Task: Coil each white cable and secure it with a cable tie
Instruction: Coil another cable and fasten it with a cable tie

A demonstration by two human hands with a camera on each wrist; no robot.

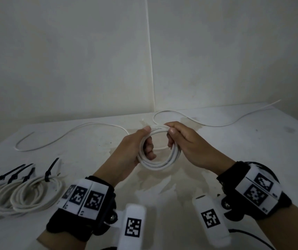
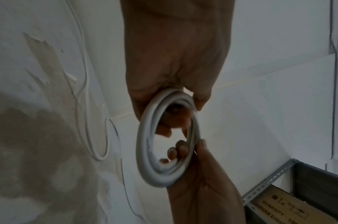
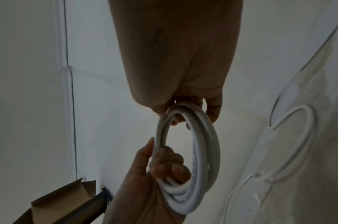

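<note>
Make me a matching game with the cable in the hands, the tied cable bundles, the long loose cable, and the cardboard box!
Things:
1. coil
2. tied bundles
3. loose cable
4. cardboard box

Places or states:
A. lying uncoiled on the table's far side
B. gripped by the left hand and right hand
C. off the table's edge, flap open
D. on the table's left, with black ties

Pairs: 1-B, 2-D, 3-A, 4-C

Cardboard box [image 2: 291,212]: "QUANTITY", "JANGAN" legible; remainder cut off.
</note>
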